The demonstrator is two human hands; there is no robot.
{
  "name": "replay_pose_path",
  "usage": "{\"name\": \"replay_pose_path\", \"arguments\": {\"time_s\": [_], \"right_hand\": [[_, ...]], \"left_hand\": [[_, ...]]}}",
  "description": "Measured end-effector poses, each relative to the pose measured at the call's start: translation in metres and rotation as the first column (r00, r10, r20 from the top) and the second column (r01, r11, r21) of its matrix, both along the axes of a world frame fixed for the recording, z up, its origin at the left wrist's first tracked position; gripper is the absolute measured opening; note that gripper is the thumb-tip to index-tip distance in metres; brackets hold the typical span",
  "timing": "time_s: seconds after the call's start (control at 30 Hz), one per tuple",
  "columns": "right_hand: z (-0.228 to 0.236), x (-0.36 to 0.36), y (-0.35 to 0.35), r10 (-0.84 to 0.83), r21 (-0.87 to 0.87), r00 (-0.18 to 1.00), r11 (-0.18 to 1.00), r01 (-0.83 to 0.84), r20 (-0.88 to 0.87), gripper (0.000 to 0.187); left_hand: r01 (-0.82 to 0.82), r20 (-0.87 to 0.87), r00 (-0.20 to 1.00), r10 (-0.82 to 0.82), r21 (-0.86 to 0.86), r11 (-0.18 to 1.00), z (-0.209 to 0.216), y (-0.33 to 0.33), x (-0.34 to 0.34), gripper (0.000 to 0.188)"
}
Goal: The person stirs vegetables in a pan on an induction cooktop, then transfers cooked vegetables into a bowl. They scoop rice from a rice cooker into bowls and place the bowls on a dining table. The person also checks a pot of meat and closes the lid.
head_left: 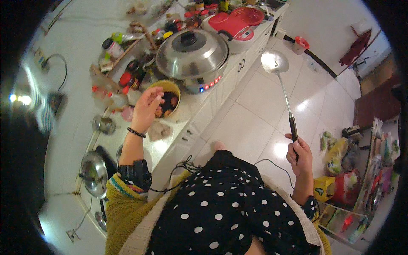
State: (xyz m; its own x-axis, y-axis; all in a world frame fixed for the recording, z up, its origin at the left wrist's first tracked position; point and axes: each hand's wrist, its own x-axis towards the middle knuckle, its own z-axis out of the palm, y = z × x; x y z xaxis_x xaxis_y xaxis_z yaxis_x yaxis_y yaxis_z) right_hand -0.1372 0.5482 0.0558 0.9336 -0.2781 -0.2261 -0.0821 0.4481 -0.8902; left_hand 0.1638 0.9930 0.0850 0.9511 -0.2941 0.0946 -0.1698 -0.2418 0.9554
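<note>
My right hand (pixel 299 154), out over the floor on the right, is closed around the black handle of a metal wok spatula (pixel 275 63). The spatula's broad round blade points away from me. My left hand (pixel 147 107), with a dark bead bracelet at the wrist, is at the near left edge of a yellow bowl (pixel 178 100). Its fingers are loosely bent and a little apart, with nothing visible in them. Dark liquid and several brown round pieces are in the bowl. Behind it a steel wok with a domed lid (pixel 192 53) stands on a lit cooker.
A red and white appliance (pixel 238 26) stands farther along the counter. Bottles and jars (pixel 111 48) crowd the wall side. A steel cup (pixel 104 124) and a steel pan (pixel 94 172) are nearer on the left. Shelves with bagged produce (pixel 338 154) line the right. A cable (pixel 170 185) hangs by my waist.
</note>
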Motion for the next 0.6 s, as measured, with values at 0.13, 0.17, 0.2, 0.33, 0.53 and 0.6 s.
{"name": "replay_pose_path", "arguments": {"time_s": [0.13,0.17,0.2,0.33,0.53,0.6], "right_hand": [[0.008,0.039,-0.044,-0.05,-0.062,0.998,0.997,0.048,-0.034,0.038],[0.012,0.047,-0.053,-0.06,-0.068,0.997,0.996,0.057,-0.05,0.039],[0.017,0.053,-0.062,-0.066,-0.074,0.996,0.995,0.061,-0.063,0.04],[0.029,0.079,-0.091,-0.105,-0.141,0.989,0.986,0.089,-0.107,0.041],[0.019,0.146,-0.143,-0.037,-0.063,0.994,0.998,0.03,-0.104,0.046],[0.015,0.177,-0.164,0.022,-0.081,0.992,0.996,-0.032,-0.128,0.047]], "left_hand": [[-0.159,0.583,0.806,-0.103,0.381,0.911,0.013,-0.074,0.109,0.053],[-0.141,0.523,0.849,-0.077,0.365,0.92,0.016,-0.09,0.138,0.054],[-0.202,0.553,0.83,-0.07,0.416,0.887,0.018,-0.106,0.165,0.056],[-0.304,0.612,0.779,-0.138,0.56,0.771,0.024,-0.155,0.242,0.058],[-0.264,0.553,0.804,-0.218,0.66,0.703,0.021,-0.174,0.267,0.038],[-0.245,0.533,0.821,-0.206,0.653,0.717,0.019,-0.172,0.267,0.035]]}}
